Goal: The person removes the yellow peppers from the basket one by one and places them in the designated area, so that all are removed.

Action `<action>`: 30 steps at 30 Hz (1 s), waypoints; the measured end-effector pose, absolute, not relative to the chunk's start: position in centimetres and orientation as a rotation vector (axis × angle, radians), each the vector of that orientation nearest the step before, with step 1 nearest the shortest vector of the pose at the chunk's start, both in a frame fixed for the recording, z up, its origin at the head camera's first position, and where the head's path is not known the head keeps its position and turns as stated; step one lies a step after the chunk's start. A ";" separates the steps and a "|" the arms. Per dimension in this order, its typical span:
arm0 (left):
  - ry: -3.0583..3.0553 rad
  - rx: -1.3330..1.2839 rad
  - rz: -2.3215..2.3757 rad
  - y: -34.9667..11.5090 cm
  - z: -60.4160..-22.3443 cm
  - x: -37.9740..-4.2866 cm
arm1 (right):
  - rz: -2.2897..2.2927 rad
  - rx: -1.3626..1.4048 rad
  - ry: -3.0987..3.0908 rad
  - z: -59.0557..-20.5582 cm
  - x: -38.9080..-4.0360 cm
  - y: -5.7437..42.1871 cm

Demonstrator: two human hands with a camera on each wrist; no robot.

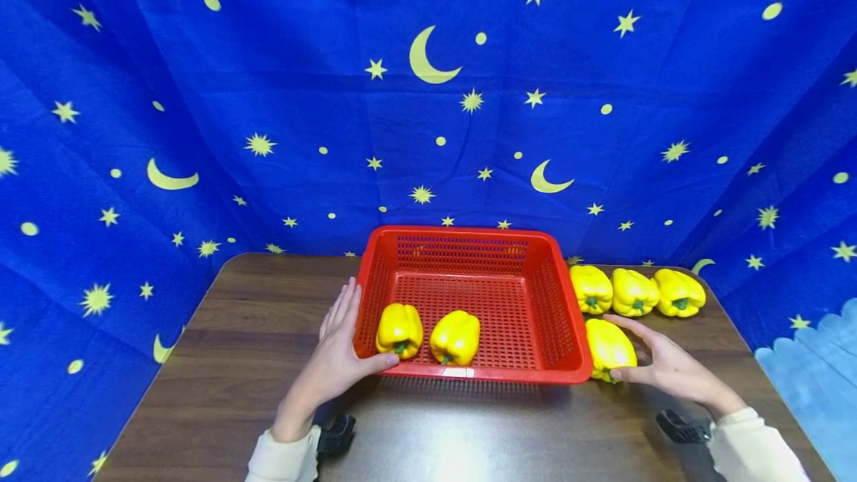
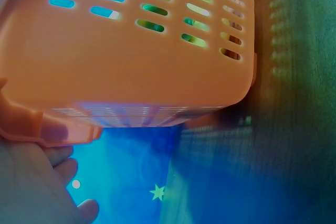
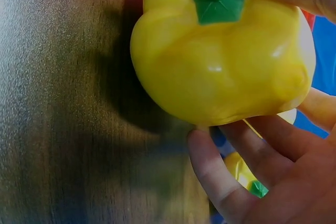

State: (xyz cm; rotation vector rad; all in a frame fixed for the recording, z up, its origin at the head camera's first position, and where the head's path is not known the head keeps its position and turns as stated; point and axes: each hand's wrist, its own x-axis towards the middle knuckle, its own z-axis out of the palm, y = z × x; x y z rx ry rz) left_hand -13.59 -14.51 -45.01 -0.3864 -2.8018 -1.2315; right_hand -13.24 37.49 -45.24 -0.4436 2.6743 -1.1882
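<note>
The red plastic basket (image 1: 469, 376) has two yellow bell peppers inside, a left one (image 1: 399, 329) and a right one (image 1: 455, 337). At its front left corner rests my left hand (image 1: 338, 355), thumb over the front rim and straight fingers along the outer left wall. The left wrist view shows the basket wall (image 2: 131, 72) and part of the left hand (image 2: 31, 182) under the rim. Just right of the basket, my right hand (image 1: 669, 370) holds another yellow bell pepper (image 1: 611, 348) between thumb and fingers. Its green stem (image 3: 218, 3) faces the right wrist camera.
Behind the held pepper, a row of yellow bell peppers, left (image 1: 592, 288), middle (image 1: 633, 292) and right (image 1: 679, 292), stands along the table's back edge. The brown wooden table (image 1: 254, 318) meets a blue curtain (image 1: 321, 192) with stars and moons.
</note>
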 end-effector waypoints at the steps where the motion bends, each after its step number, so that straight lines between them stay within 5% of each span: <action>1: -2.802 -0.387 -1.232 -14.5 -45.0 -13.6 | -1.188 -0.451 2.680 -45.3 -13.2 37.5; 30: -2.792 -0.418 -1.252 -14.7 -45.0 -13.6 | -0.871 -0.439 2.908 -42.4 -13.3 35.6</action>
